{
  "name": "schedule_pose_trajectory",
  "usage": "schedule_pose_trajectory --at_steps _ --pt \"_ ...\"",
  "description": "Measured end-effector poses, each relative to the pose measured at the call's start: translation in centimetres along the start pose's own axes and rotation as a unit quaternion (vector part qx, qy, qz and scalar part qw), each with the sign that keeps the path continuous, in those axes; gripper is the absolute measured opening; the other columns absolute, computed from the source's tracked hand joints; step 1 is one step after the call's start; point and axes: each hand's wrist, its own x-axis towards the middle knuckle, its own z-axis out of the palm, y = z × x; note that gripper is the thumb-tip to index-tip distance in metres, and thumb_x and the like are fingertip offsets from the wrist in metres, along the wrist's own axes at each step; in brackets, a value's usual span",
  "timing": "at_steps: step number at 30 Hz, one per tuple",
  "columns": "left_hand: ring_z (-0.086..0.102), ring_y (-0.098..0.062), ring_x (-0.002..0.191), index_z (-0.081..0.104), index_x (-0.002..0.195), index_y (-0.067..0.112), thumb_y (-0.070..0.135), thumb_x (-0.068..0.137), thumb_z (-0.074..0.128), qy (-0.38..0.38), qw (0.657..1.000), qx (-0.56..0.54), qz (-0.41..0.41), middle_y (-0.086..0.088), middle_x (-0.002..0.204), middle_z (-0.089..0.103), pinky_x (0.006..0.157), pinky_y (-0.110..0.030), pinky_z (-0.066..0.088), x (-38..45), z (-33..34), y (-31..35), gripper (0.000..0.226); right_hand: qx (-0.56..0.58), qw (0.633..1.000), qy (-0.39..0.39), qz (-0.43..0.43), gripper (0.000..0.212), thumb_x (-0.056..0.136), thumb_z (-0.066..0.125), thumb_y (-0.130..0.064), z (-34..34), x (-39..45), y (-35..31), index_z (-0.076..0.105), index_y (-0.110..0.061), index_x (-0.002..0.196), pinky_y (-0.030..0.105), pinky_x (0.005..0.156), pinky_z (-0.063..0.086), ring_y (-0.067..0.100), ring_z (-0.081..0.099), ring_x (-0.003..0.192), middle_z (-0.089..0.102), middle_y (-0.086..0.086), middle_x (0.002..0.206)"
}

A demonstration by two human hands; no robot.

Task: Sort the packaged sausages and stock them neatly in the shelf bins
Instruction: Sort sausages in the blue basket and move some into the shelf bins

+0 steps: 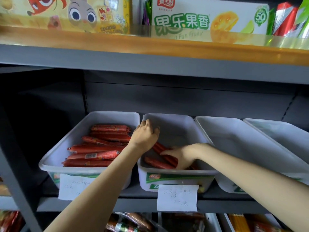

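A person is reaching both bare arms into the second white rectangular plastic bin [168,177] from the left on a dark grey metal shelf [150,204]. The left hand [145,135] is hovering over the back left corner of that bin, its fingers [155,130] curled together in a loose fist; whether they are gripping anything cannot be told. The right hand [181,155] is lying low in the front of the same bin, its fingers [167,152] pressed together flat on a few red plastic-wrapped sausages [160,163] that are resting on the bin floor.

Just left of that bin, touching it, another white plastic bin [55,158] is holding a pile of longer red packaged sausages [98,148] lying mostly crosswise. To the right of the middle bin, a third white bin [234,139] and a fourth white bin [280,131] are sitting side by side.

A handwritten white paper label [177,197] is hanging from the front of the middle bin, and a similar paper label [70,186] is hanging from the left bin. Above the bins, an upper shelf is carrying a white and green fruit-printed carton [209,19] and a yellow cartoon-printed box [66,14].
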Motion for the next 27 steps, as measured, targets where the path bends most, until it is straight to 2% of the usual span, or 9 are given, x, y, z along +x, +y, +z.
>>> schedule_pose_trajectory --at_steps 3,5,7,9,11,16,21,25,27 --pt "0.043 -0.037 0.121 0.044 0.118 0.0 0.026 0.097 0.041 0.0 1.0 0.001 0.002 -0.02 0.128 0.046 0.096 -0.037 0.035 0.0 0.0 -0.1 0.033 0.083 0.993 0.08 0.025 0.078 0.083 0.066 -0.045 -0.9 0.0 1.4 0.025 -0.027 0.147 0.029 0.105 0.036 0.023 0.04 0.131 0.034 0.003 0.15" --pt "0.042 -0.036 0.122 0.044 0.118 0.0 0.027 0.097 0.041 0.0 1.0 0.004 0.007 -0.019 0.128 0.046 0.096 -0.038 0.035 0.0 0.1 -0.2 0.034 0.127 0.99 0.044 0.036 0.089 0.081 0.063 -0.055 -1.3 -0.1 1.7 0.016 -0.025 0.15 0.028 0.111 0.03 0.02 0.032 0.138 0.024 0.0 0.155" --pt "0.042 -0.036 0.123 0.044 0.119 0.001 0.028 0.097 0.04 0.001 1.0 0.004 0.006 -0.019 0.129 0.046 0.095 -0.037 0.035 0.2 0.2 -0.3 0.034 0.069 0.996 -0.032 0.041 0.1 0.082 0.062 -0.056 -1.0 0.2 1.1 -0.003 -0.026 0.152 0.03 0.115 0.021 0.021 0.018 0.144 0.007 0.002 0.159" --pt "0.042 -0.036 0.123 0.043 0.12 0.001 0.028 0.098 0.04 0.002 1.0 -0.002 0.0 -0.019 0.13 0.045 0.095 -0.036 0.034 0.1 0.1 -0.2 0.035 0.005 0.998 -0.058 0.038 0.103 0.085 0.063 -0.047 -0.1 0.7 0.2 -0.015 -0.031 0.149 0.035 0.117 0.019 0.026 0.008 0.146 -0.007 0.007 0.159" --pt "0.043 -0.036 0.122 0.043 0.12 0.001 0.028 0.098 0.04 0.003 1.0 -0.001 0.004 -0.019 0.13 0.045 0.095 -0.036 0.034 0.0 0.1 -0.1 0.035 0.025 0.999 -0.029 0.036 0.107 0.083 0.066 -0.043 0.4 1.3 0.3 -0.018 -0.032 0.148 0.037 0.117 0.018 0.027 0.003 0.147 -0.012 0.006 0.159" --pt "0.044 -0.037 0.121 0.043 0.12 0.001 0.028 0.098 0.039 0.003 1.0 0.006 0.007 -0.019 0.128 0.046 0.094 -0.037 0.035 0.1 0.2 -0.3 0.035 0.086 0.993 0.047 0.063 0.108 0.079 0.071 -0.031 -0.2 3.0 1.1 -0.009 -0.02 0.151 0.038 0.115 0.023 0.027 0.017 0.144 0.006 0.007 0.159" --pt "0.044 -0.038 0.12 0.042 0.121 0.002 0.029 0.098 0.039 0.004 1.0 0.013 0.007 -0.02 0.13 0.045 0.093 -0.036 0.035 0.0 0.2 -0.1 0.035 0.106 0.978 0.156 0.087 0.103 0.075 0.071 -0.016 -0.1 3.2 1.5 0.003 -0.024 0.151 0.039 0.11 0.033 0.03 0.03 0.137 0.023 0.01 0.154" --pt "0.044 -0.037 0.121 0.044 0.118 0.002 0.026 0.097 0.038 0.016 1.0 0.006 0.011 -0.019 0.127 0.047 0.093 -0.036 0.035 0.2 0.3 -0.3 0.032 0.208 0.942 0.248 0.09 0.091 0.077 0.069 -0.014 -1.6 1.9 2.0 0.017 -0.029 0.15 0.033 0.09 0.048 0.029 0.053 0.117 0.044 0.011 0.139" --pt "0.043 -0.038 0.122 0.043 0.118 0.001 0.027 0.098 0.037 0.018 1.0 0.006 0.008 -0.02 0.127 0.046 0.094 -0.037 0.035 0.1 0.3 -0.3 0.033 0.256 0.926 0.265 0.081 0.086 0.076 0.067 -0.011 -3.2 0.4 2.3 0.022 -0.029 0.147 0.029 0.061 0.054 0.023 0.067 0.08 0.055 0.01 0.118"
